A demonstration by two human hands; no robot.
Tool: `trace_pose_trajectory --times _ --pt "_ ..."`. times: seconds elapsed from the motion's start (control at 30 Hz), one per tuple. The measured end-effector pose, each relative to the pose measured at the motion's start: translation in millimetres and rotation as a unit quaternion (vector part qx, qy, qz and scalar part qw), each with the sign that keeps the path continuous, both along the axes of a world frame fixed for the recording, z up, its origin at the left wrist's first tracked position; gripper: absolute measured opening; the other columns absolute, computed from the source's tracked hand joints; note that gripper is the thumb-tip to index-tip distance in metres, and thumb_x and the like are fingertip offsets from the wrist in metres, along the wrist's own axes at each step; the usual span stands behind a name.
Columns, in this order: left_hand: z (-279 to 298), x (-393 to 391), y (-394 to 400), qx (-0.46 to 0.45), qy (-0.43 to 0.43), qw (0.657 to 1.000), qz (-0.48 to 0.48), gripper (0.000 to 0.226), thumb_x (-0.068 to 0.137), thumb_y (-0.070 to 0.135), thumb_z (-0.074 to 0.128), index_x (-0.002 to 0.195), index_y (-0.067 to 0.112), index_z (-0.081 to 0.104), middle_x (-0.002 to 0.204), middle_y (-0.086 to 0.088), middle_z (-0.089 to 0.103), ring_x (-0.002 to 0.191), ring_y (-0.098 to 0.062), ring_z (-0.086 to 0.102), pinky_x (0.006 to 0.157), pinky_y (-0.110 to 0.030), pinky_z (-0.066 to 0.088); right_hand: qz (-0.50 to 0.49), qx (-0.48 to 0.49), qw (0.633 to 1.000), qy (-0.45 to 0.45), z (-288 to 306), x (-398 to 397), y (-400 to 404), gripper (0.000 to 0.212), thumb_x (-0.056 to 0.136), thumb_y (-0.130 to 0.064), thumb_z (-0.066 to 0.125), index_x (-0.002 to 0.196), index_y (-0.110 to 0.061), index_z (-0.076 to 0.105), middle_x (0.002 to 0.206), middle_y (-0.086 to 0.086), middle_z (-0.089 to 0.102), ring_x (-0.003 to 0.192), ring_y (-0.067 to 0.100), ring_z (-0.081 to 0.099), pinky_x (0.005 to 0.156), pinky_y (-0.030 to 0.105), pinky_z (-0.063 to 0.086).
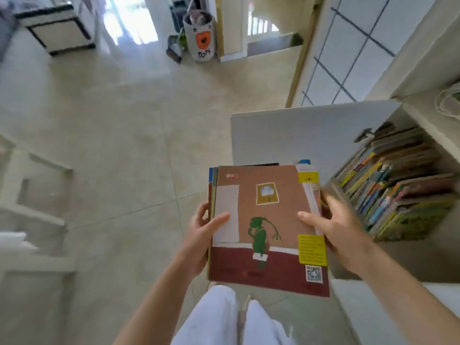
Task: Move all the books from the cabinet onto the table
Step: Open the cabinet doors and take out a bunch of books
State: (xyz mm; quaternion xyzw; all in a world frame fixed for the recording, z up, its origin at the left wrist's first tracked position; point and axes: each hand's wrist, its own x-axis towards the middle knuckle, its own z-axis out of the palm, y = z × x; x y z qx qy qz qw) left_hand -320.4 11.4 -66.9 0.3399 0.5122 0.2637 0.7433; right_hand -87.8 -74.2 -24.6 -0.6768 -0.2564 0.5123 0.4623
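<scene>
Books point(263, 220), flat, long axis away, both hands point(201, 235)

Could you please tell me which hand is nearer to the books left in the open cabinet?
Right. The right hand grips the held stack's edge beside the cabinet books; the left hand grips the far edge.

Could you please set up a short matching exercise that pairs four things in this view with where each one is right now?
Things:
1. stack of books
2. row of books
3. toy bag
4. cabinet door

Places or states:
A. standing on the floor by the far doorway
B. swung open, behind the held stack
C. held between the left hand and right hand
D. inside the open cabinet

Pairs: 1-C, 2-D, 3-A, 4-B
</scene>
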Motion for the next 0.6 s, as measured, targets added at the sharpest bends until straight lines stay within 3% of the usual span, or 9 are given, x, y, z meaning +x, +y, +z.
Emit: trace_pose_trajectory --times 0.1,0.27,0.37,0.6 --pt "7.6 -57.4 -19.0 0.018 0.016 0.997 0.072 0.066 0.068 0.021 0.083 0.125 0.026 0.052 0.112 -0.011 0.071 0.100 -0.032 0.069 0.089 -0.051 0.054 0.067 0.000 0.997 0.022 5.8 -45.3 20.6 0.044 0.086 -0.002 0.064 0.118 -0.032 0.056 0.103 0.007 0.071 0.087 0.027 0.072 0.061 0.034 0.060" --pt "20.3 -155.4 -56.2 0.045 0.058 0.975 0.208 0.039 0.081 0.014 0.074 0.109 0.034 0.057 0.103 -0.007 0.073 0.091 -0.031 0.072 0.081 -0.053 0.058 0.199 -0.013 0.978 0.057 12.2 -144.5 50.9 0.061 0.081 -0.003 0.069 0.131 -0.030 0.047 0.109 0.014 0.070 0.089 0.033 0.072 0.072 0.046 0.058" --pt "27.8 -214.9 -82.3 0.046 0.064 0.953 0.293 0.035 0.083 0.014 0.072 0.109 0.032 0.058 0.103 -0.010 0.072 0.091 -0.033 0.071 0.080 -0.055 0.057 0.282 -0.009 0.959 0.040 22.5 -215.0 65.4 0.063 0.078 -0.001 0.072 0.129 -0.030 0.048 0.105 0.014 0.071 0.087 0.032 0.072 0.070 0.045 0.058" --pt "34.6 -380.6 -163.7 0.036 0.077 0.867 0.491 0.037 0.084 0.010 0.070 0.111 0.033 0.059 0.101 -0.003 0.074 0.087 -0.026 0.073 0.070 -0.041 0.059 0.446 -0.010 0.894 0.033 25.9 -429.9 65.3 0.063 0.075 -0.005 0.076 0.125 -0.032 0.047 0.099 0.013 0.072 0.083 0.030 0.073 0.073 0.051 0.059"
